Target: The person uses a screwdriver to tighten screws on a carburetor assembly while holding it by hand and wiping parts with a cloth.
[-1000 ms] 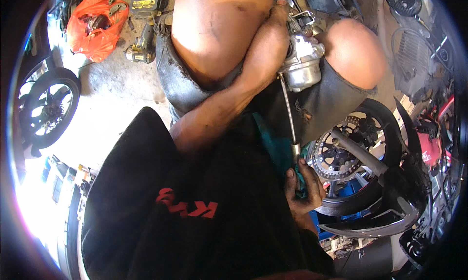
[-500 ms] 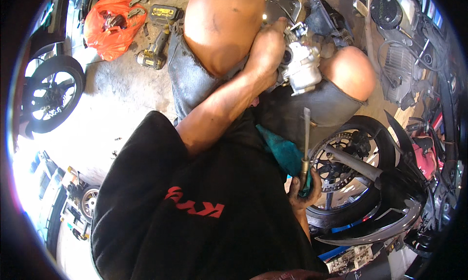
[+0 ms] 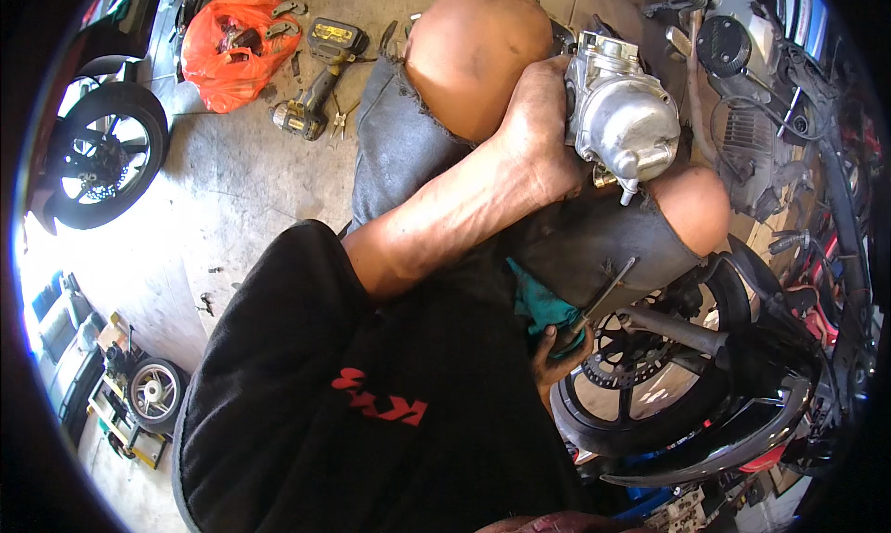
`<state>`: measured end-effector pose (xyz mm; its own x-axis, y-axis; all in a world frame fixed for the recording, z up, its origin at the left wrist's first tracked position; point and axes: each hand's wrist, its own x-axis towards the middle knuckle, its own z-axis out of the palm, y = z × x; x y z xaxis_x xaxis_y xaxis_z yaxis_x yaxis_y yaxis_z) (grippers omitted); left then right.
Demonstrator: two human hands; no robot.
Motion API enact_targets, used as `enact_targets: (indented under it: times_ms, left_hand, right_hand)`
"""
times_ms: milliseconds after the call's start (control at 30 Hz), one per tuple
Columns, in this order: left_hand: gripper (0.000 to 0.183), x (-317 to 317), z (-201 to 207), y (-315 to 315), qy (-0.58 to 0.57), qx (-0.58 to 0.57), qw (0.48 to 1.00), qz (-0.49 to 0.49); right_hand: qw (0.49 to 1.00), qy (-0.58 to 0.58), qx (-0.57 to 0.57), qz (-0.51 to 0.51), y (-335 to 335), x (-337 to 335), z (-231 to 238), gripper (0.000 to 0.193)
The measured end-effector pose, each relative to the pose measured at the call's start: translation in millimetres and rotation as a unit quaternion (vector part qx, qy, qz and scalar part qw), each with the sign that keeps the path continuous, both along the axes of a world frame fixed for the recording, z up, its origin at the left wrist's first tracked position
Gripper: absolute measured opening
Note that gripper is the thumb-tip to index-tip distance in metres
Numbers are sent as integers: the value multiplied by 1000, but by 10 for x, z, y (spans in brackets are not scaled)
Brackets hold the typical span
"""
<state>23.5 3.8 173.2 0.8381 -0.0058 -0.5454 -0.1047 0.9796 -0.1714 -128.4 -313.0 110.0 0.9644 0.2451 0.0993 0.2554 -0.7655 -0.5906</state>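
Note:
A silver metal carburetor (image 3: 629,115) is raised above the gap between my knees. My left hand (image 3: 543,115) grips its left side, and the fingers go out of sight behind the body. A rounded bowl with a short nozzle at its lower end faces up toward me. Lower down, beside my right thigh, my right hand (image 3: 562,355) is closed around the handle of a screwdriver (image 3: 610,287). The blade slants up and to the right. A teal cloth (image 3: 543,301) lies against that hand and my lap; I cannot tell whether the fingers also hold it.
On the floor at upper left lie an orange plastic bag (image 3: 209,60) with parts in it, a yellow-black cordless drill (image 3: 320,92) and pliers (image 3: 341,117). A motorcycle front wheel (image 3: 640,422) with a brake disc stands close at right. Engine parts (image 3: 747,129) sit at upper right.
My left hand has brought the carburetor closer and to the right, turning its bowl upward. My right hand has shifted slightly down and left, and the screwdriver now leans to the right.

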Motion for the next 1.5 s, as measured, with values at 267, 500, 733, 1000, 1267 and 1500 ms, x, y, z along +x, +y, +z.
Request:
enact_targets:
  times_ms: [267,500,733,1000,1267,1500]
  left_hand:
    - [38,-18,198,9,25,34,999,17]
    - [39,77,152,39,25,27,999,16]
    - [44,52,291,191,52,35,998,9]
    - [43,484,251,162,-41,88,995,-2]
    - [44,447,-36,259,-47,60,997,24]
    - [61,441,50,468,-191,77,976,66]
  right_hand:
    - [999,-42,30,0,-42,-14,-161,55]
    - [997,-49,56,6,-14,81,-188,53]
    - [998,-46,14,38,23,178,-178,52]
    - [990,-131,28,51,-250,163,-495,60]
    - [971,0,131,-199,-35,681,-329,58]
    - [967,13,132,-216,-97,652,-478,50]
